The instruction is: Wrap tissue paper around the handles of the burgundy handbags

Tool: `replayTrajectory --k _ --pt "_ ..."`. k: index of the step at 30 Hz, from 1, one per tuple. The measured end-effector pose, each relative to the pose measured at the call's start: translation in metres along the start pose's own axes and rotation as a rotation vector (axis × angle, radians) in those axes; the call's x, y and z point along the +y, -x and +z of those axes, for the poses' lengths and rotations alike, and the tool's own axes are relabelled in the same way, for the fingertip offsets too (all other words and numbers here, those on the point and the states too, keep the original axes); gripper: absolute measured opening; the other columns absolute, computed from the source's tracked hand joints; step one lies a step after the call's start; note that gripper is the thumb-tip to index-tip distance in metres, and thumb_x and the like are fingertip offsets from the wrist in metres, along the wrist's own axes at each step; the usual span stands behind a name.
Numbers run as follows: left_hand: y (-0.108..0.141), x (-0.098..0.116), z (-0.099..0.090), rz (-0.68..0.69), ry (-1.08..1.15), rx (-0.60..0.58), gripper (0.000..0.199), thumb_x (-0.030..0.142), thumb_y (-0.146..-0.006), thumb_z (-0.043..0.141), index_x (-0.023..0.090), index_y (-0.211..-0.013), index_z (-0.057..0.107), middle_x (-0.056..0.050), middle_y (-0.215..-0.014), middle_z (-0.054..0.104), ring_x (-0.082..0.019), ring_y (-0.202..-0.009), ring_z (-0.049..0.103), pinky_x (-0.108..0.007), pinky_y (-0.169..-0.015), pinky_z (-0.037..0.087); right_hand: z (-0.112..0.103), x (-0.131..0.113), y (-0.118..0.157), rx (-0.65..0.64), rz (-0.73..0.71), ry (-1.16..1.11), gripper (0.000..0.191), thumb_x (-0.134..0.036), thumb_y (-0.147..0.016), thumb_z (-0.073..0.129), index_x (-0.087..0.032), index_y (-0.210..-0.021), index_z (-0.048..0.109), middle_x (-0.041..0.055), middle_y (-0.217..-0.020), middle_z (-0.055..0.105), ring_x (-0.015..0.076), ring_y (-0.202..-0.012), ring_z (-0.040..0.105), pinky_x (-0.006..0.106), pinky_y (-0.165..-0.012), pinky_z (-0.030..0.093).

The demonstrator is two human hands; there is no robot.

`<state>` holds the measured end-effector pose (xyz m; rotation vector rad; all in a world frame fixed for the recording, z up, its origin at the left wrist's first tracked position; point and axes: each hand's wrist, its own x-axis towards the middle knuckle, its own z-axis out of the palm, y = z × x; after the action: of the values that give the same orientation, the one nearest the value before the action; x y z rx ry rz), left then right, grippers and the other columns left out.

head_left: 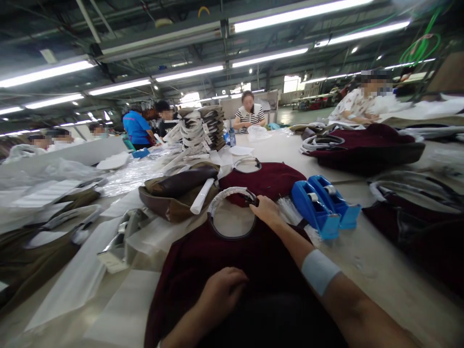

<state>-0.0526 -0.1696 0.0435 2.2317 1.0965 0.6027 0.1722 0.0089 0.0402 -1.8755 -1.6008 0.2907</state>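
Note:
A dark maroon bag [203, 261] lies in front of me, its round handle [213, 209] pointing away and partly wrapped in white padding. At the right side of that handle, my right hand [267, 211] is closed around the dark end of the handle near its fitting. My left hand [225, 291] rests over the middle of the bag, fingers curled in. What lies under those fingers, if anything, is hidden. The lower part of the bag is in deep shadow.
Two blue tape dispensers [319, 212] stand to the right, and a grey dispenser [121, 241] to the left. Another maroon bag [282, 176], an olive bag [163, 198] and white sheets [123, 309] lie around. Several co-workers sit or stand farther off.

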Motion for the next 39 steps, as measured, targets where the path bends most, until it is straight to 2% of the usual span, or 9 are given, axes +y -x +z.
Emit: replayTrajectory --k 5,10,15,21,27,29,32,35,39 --pt "-0.056 0.008 -0.024 0.028 -0.008 0.179 0.027 0.015 -0.088 0.051 0.024 -0.107 0.069 -0.004 -0.107 0.07 -0.017 -0.097 0.066 -0.027 -0.09 0.05 0.008 0.017 0.013 0.077 -0.039 -0.191 0.032 -0.032 -0.082 0.055 -0.015 -0.106 0.068 0.0127 -0.106 0.068 0.0242 -0.099 0.062 0.034 -0.09 0.044" --pt "-0.133 0.004 -0.025 0.098 -0.136 0.411 0.042 0.012 -0.083 0.054 0.02 -0.124 0.059 -0.009 -0.125 0.063 -0.024 -0.117 0.058 -0.038 -0.101 0.046 0.002 0.033 0.021 0.037 -0.148 -0.432 0.035 -0.038 -0.081 0.056 -0.017 -0.106 0.069 0.0063 -0.099 0.073 0.0199 -0.088 0.066 0.03 -0.081 0.05" --pt "-0.181 -0.01 -0.004 0.094 -0.048 0.35 0.058 0.011 -0.075 0.059 0.016 -0.132 0.052 -0.013 -0.127 0.062 -0.026 -0.118 0.058 -0.042 -0.104 0.045 -0.008 0.034 0.024 -0.077 -0.233 -0.757 0.027 -0.033 -0.078 0.06 -0.017 -0.097 0.071 0.0031 -0.088 0.074 0.0185 -0.078 0.066 0.028 -0.073 0.052" --pt "-0.174 -0.035 0.015 -0.016 0.215 0.355 0.04 0.028 -0.086 0.055 0.017 -0.124 0.06 -0.01 -0.116 0.069 -0.023 -0.103 0.067 -0.036 -0.09 0.053 -0.014 0.025 0.032 -0.16 -0.294 -0.783 0.028 -0.03 -0.084 0.056 -0.02 -0.106 0.071 0.0033 -0.1 0.073 0.0193 -0.089 0.067 0.028 -0.078 0.051" --pt "-0.15 -0.051 -0.012 -0.148 0.22 0.41 0.031 0.04 -0.08 0.063 0.021 -0.103 0.071 -0.006 -0.1 0.074 -0.023 -0.086 0.07 -0.033 -0.078 0.055 -0.017 0.008 0.041 -0.046 -0.241 -0.437 0.043 -0.029 -0.094 0.045 -0.016 -0.135 0.051 0.0069 -0.101 0.073 0.0181 -0.092 0.067 0.028 -0.086 0.046" --pt "-0.146 -0.053 -0.019 -0.18 0.273 0.431 0.032 0.042 -0.077 0.067 0.02 -0.099 0.072 -0.006 -0.096 0.074 -0.023 -0.085 0.07 -0.033 -0.077 0.056 -0.026 0.004 0.046 -0.03 -0.216 -0.204 0.039 -0.034 -0.093 0.047 -0.016 -0.127 0.058 0.0102 -0.106 0.072 0.0213 -0.098 0.065 0.032 -0.09 0.043" --pt "-0.143 -0.055 -0.015 -0.265 0.463 0.35 0.042 0.046 -0.072 0.072 0.016 -0.101 0.069 -0.008 -0.095 0.074 -0.023 -0.087 0.07 -0.032 -0.075 0.056 -0.043 0.004 0.058 -0.183 -0.127 0.042 0.041 -0.049 -0.093 0.045 -0.019 -0.101 0.071 0.0108 -0.095 0.073 0.0236 -0.09 0.066 0.032 -0.081 0.044" --pt "-0.144 -0.051 0.002 -0.303 0.615 0.192 0.049 0.049 -0.068 0.074 0.013 -0.1 0.066 -0.009 -0.09 0.074 -0.023 -0.085 0.069 -0.03 -0.071 0.056 -0.05 0.005 0.068 -0.277 -0.103 0.08 0.034 -0.044 -0.092 0.048 -0.02 -0.09 0.074 0.0089 -0.089 0.074 0.0217 -0.085 0.067 0.028 -0.071 0.043" --pt "-0.144 -0.04 0.019 -0.294 0.679 0.196 0.05 0.049 -0.064 0.077 0.014 -0.097 0.062 -0.006 -0.084 0.073 -0.021 -0.077 0.068 -0.028 -0.065 0.055 -0.047 0.005 0.078 -0.19 -0.162 -0.007 0.023 -0.028 -0.091 0.053 -0.019 -0.09 0.073 0.0082 -0.09 0.074 0.0202 -0.086 0.067 0.027 -0.074 0.044"
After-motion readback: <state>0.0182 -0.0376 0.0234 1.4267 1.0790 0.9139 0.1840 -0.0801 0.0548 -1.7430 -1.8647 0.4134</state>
